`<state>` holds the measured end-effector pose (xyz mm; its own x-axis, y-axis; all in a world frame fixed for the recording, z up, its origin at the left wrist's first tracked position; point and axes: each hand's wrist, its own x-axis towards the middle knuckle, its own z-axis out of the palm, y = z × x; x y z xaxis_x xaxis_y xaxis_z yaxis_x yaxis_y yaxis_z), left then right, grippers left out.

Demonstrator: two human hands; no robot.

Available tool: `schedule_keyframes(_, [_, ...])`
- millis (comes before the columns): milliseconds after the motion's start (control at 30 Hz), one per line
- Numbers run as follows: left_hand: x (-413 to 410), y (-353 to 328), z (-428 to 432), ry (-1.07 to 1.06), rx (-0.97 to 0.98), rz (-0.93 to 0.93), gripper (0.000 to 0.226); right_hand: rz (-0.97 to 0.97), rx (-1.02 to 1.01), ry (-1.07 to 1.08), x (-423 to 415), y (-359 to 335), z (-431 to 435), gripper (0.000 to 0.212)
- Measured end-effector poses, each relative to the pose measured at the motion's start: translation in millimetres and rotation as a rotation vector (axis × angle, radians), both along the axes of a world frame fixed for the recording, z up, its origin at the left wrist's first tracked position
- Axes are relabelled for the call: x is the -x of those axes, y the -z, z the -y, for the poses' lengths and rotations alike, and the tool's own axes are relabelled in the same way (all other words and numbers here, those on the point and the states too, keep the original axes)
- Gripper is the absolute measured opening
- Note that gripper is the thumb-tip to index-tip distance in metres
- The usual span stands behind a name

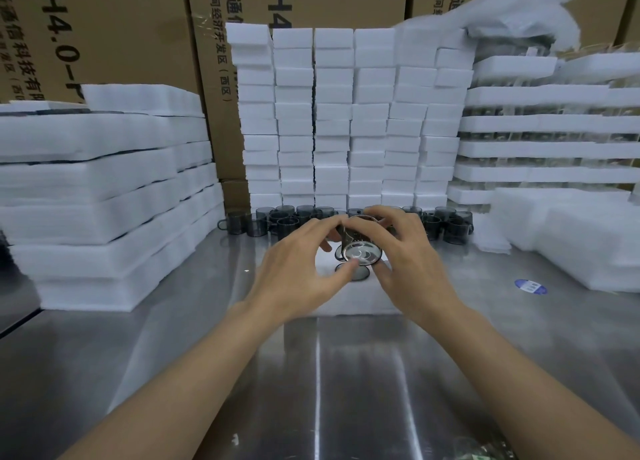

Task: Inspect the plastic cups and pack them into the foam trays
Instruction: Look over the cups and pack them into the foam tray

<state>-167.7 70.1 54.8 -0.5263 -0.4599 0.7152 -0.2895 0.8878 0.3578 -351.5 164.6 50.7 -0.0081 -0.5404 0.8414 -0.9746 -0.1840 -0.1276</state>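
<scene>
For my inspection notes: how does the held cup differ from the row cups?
The held cup is tilted, its base toward the camera; the row cups stand upright. The held cup is gripped by the left hand and right hand; the row cups rest untouched on the table. Both are smoky grey, see-through.

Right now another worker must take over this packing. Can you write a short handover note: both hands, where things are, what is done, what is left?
The left grip and right grip both hold one dark cup, tilted with its base toward the camera, over the tray on the table.
The loose cups stand in a row at the back.
Done: the right stacks seem to hold cups between foam layers.
Left: finish checking this cup, seat it, then work through the row. The foam stacks wait at left.
</scene>
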Motion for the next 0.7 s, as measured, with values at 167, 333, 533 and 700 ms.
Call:
schedule_keyframes(167, [0,3,8,0.031,0.005,-0.053,0.061,0.068,0.015,-0.047,0,0,-3,0.087])
schedule_keyframes(333, [-3,7,15,-0.011,0.031,-0.058,0.06,0.166,-0.098,-0.011,9,1,-1,0.078])
schedule_keyframes(533, [-3,8,19,-0.011,-0.01,-0.095,0.061,0.196,-0.112,-0.04,9,5,3,0.066])
schedule_keyframes(700, [-3,10,22,-0.098,0.032,-0.026,0.071,0.177,-0.036,-0.044,4,3,1,0.061])
